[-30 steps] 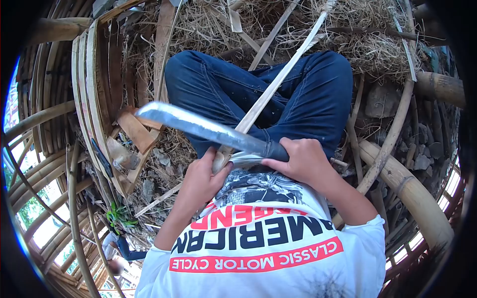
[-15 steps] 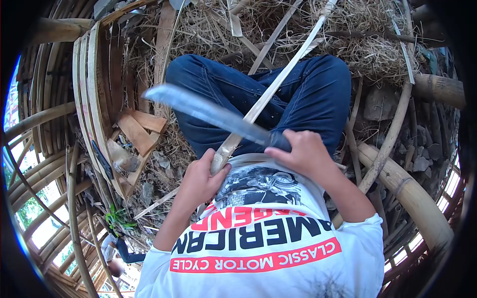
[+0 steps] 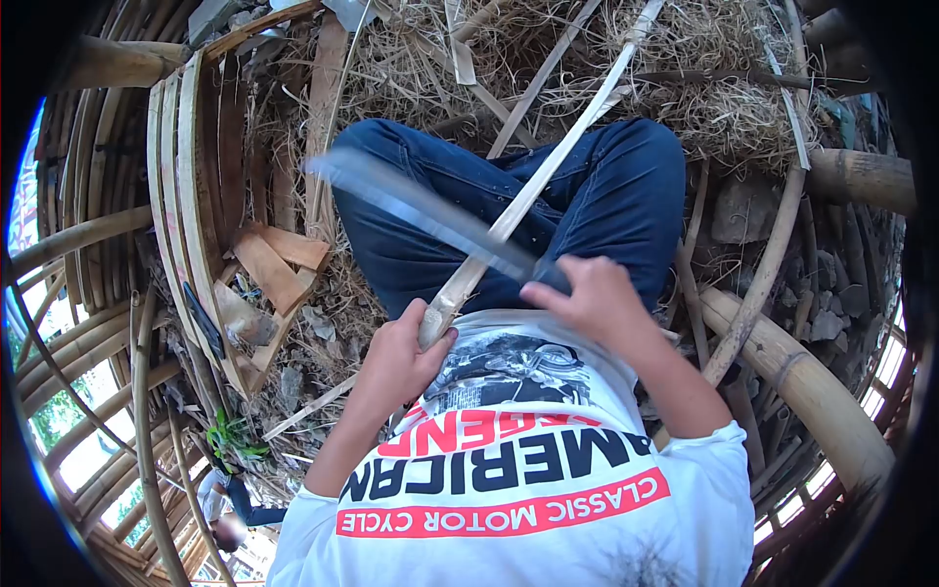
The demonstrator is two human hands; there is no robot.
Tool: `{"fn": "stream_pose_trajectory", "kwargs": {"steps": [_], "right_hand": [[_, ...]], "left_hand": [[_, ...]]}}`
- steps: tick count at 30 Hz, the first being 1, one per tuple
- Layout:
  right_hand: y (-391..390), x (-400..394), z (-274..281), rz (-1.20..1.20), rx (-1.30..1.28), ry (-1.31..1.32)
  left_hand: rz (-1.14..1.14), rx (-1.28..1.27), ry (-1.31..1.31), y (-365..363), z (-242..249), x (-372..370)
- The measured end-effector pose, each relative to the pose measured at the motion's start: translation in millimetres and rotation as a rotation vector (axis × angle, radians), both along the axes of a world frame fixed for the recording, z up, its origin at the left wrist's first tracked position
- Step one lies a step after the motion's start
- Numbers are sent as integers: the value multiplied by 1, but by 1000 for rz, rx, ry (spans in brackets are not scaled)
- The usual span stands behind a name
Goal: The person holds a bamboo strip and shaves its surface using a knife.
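My left hand (image 3: 404, 354) is closed round the near end of a long pale bamboo strip (image 3: 551, 166), close to my belly. The strip slopes up and away to the right, over my crossed legs in blue jeans (image 3: 626, 186). My right hand (image 3: 592, 301) grips the dark handle of a large machete (image 3: 416, 208). Its long blade, blurred by motion, lies across the strip and points to the upper left. Whether the edge touches the strip cannot be made out.
Wooden boards (image 3: 181, 196) and broken wood pieces (image 3: 269, 269) lie at the left. Fibrous shavings (image 3: 724, 108) cover the ground ahead. Thick bamboo poles (image 3: 812, 382) run at the right. Another person (image 3: 230, 504) is at the lower left.
The machete blade and my right hand have shifted slightly to the right along with a small tilt of the blade. My left hand still holds the strip.
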State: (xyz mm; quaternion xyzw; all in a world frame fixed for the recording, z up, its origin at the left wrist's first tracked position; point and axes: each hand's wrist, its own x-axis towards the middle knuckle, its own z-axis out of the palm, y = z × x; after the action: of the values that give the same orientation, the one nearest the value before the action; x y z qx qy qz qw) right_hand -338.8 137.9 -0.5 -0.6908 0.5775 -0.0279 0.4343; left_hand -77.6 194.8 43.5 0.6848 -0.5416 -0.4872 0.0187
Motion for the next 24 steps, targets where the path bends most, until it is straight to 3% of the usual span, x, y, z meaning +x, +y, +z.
{"fn": "stream_pose_trajectory", "kwargs": {"steps": [2,5,7,10,14,17,19,24], "right_hand": [[13,12,-4,134,21,-42],[7,8,-3,123,-27,-42],[-7,-8,-10,73,-108,89],[-32,-33,-24,-129,-60,113],[-27,-28,-16,-185,-4,48],[1,-5,-5,-117,56,-59],[14,6,0,108,-19,-13],[-2,-7,-1,70,-54,-1]], "left_hand": [[27,-55,26,3,-3,3],[24,47,-3,1,5,3],[13,9,17,4,3,5],[-7,-6,39,4,-3,3],[32,-1,97,5,-9,2],[30,77,26,1,-7,3],[43,14,61,8,-15,6],[28,33,66,8,-12,9]]}}
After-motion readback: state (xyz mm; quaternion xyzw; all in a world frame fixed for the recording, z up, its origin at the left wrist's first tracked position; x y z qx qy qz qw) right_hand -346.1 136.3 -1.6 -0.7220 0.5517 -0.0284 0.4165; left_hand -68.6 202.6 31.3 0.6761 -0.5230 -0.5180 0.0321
